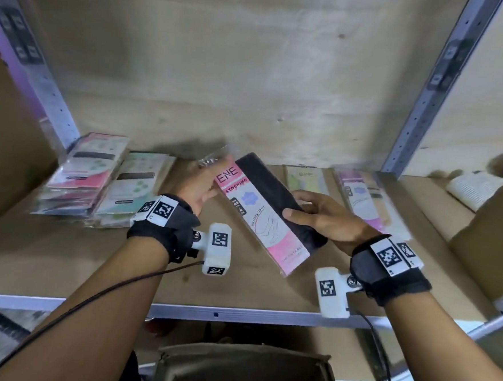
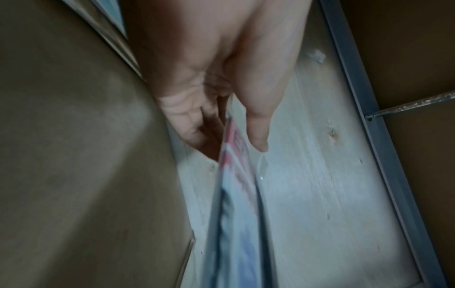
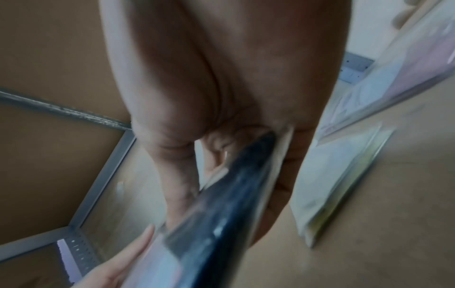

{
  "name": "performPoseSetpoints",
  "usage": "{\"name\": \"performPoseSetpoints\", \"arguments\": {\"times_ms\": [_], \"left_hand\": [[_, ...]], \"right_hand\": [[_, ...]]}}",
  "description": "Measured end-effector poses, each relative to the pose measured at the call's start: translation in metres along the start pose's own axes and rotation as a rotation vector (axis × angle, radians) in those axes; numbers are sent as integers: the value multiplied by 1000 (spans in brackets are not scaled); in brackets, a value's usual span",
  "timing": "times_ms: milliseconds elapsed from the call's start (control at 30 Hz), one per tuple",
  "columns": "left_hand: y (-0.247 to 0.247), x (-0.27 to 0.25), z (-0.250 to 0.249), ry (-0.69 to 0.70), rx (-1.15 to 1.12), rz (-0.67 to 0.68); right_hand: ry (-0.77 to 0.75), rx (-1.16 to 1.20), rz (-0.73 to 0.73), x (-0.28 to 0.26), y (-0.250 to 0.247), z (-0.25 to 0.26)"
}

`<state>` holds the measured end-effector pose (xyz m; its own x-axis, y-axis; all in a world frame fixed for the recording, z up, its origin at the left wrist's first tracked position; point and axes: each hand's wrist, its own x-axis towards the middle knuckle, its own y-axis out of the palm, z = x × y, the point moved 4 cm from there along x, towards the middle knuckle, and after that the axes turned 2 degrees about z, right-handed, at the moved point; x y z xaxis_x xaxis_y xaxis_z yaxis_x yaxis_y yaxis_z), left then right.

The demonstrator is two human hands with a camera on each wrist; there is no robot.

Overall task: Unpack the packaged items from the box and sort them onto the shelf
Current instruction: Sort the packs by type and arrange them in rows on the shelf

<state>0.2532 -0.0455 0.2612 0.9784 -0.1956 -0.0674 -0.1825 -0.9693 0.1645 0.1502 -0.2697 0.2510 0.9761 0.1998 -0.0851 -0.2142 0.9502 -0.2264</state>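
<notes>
A flat stocking package (image 1: 260, 211), pink and white with a black stocking inside, hangs tilted just above the shelf board (image 1: 119, 270). My left hand (image 1: 212, 184) pinches its upper left end, thumb on the front and fingers behind. My right hand (image 1: 299, 208) grips its right edge, thumb on the black part. In the left wrist view the package edge (image 2: 236, 194) runs between thumb and fingers. The right wrist view shows the black side (image 3: 221, 224) clamped in my right hand. An open cardboard box (image 1: 243, 374) sits below the shelf.
Two stacks of packages (image 1: 87, 176) (image 1: 134, 188) lie at the shelf's left. A yellow-green package (image 1: 304, 179) and purple-pink ones (image 1: 360, 198) lie at the back right. Another cardboard box (image 1: 491, 231) stands at the far right. A metal rail (image 1: 235, 314) edges the shelf front.
</notes>
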Motion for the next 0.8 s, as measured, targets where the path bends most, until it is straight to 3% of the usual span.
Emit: {"name": "performPoseSetpoints", "arguments": {"times_ms": [67, 200, 300, 533, 800], "left_hand": [[-6, 5, -1, 40, 82, -60], [-4, 9, -1, 156, 495, -81], [-3, 12, -3, 167, 582, -85], [-7, 11, -1, 137, 620, 27], [-12, 7, 5, -72, 303, 189]], "right_hand": [[14, 1, 50, -6, -5, -3], [38, -14, 76, -11, -12, -7], [81, -53, 47, -14, -18, -9], [100, -127, 53, -21, -23, -7], [68, -110, 52, -21, -16, -1]]}}
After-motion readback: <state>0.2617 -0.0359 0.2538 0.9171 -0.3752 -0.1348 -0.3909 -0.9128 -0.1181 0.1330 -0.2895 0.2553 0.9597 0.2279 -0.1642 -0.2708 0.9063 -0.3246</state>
